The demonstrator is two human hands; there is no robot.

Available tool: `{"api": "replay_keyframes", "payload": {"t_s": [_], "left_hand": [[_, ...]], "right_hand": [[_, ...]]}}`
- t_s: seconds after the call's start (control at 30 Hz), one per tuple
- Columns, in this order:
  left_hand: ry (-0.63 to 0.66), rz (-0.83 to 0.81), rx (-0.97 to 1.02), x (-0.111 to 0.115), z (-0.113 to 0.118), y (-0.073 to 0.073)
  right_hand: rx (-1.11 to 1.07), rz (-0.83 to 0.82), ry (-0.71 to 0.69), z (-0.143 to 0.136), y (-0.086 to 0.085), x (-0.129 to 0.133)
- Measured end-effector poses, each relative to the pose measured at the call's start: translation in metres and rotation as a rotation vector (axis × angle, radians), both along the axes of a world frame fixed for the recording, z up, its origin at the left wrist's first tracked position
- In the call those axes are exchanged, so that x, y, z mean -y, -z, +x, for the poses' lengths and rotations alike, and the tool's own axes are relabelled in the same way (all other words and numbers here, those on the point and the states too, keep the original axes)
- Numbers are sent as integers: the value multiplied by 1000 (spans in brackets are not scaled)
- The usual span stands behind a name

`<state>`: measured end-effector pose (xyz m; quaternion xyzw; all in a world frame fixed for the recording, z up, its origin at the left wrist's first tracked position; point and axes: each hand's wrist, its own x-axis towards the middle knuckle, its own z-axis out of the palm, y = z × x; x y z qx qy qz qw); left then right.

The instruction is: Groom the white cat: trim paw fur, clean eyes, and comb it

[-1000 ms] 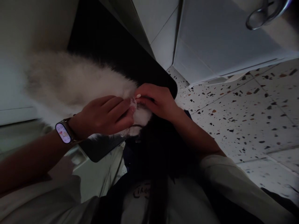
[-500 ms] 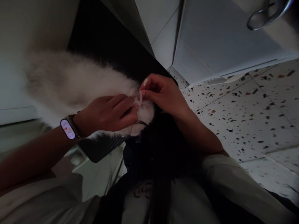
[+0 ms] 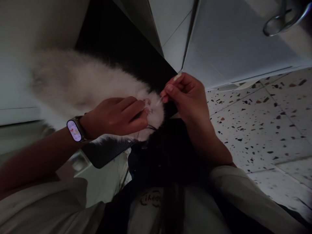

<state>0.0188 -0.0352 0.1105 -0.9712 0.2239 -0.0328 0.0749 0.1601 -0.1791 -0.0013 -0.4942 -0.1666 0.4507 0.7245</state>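
A fluffy white animal (image 3: 97,78), perhaps a cat or a small dog, lies on a black ribbed tabletop (image 3: 107,152) with its head toward the right. My left hand (image 3: 117,115) rests over its head, thumb and fingers pinched on its pink ear (image 3: 147,103), whose inner side faces up. To the right of the head, my right hand (image 3: 187,94) is closed in a pinch just off the fur. From its fingertips a thin pale thing points to the head; I cannot make out its kind. The animal's face is mostly hidden.
Speckled terrazzo floor (image 3: 258,120) lies to the right, below a pale cabinet-like block (image 3: 234,42). A curved metal handle or loop (image 3: 275,27) shows at the upper right. White wall tiles (image 3: 175,35) stand behind the table. A pale box-like object (image 3: 79,162) sits at the lower left.
My right hand has pulled away from the ear toward the right, still pinched. My left hand keeps its pinch on the ear. The whole view has shifted slightly.
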Motion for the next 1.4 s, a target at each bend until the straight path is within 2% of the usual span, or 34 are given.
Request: {"api": "replay_keyframes", "payload": {"t_s": [0.1,0.33,0.43,0.53,0.63,0.7,0.8,0.9,1.0,1.17,1.27,1.33,1.4], "left_hand": [[-7,-47,-14,-1,-2,0],[-31,-140,-50,-3,-4,1],[-35,-87,-47,-2,-2,1],[39,13,29,0,2,1],[107,-5,97,1,6,0],[100,-20,90,0,6,0],[81,-2,86,0,6,0],[84,11,94,1,5,0],[83,21,101,2,6,0],[71,15,59,2,5,1],[-73,-62,-171,1,3,3],[-122,-85,-278,0,2,5],[-64,-49,-205,-1,3,5]], "right_hand": [[127,-41,50,1,1,2],[325,-15,14,-11,-4,4],[493,18,11,-10,-7,8],[761,112,-106,-2,-7,10],[890,208,-247,9,-7,9],[892,198,-275,16,-7,6],[787,154,-287,20,-6,5],[641,140,-230,18,-2,6],[642,176,-174,13,1,8],[844,195,-323,12,3,8],[869,242,-372,15,7,4],[869,229,-432,18,9,1],[881,204,-487,21,9,-2]]}}
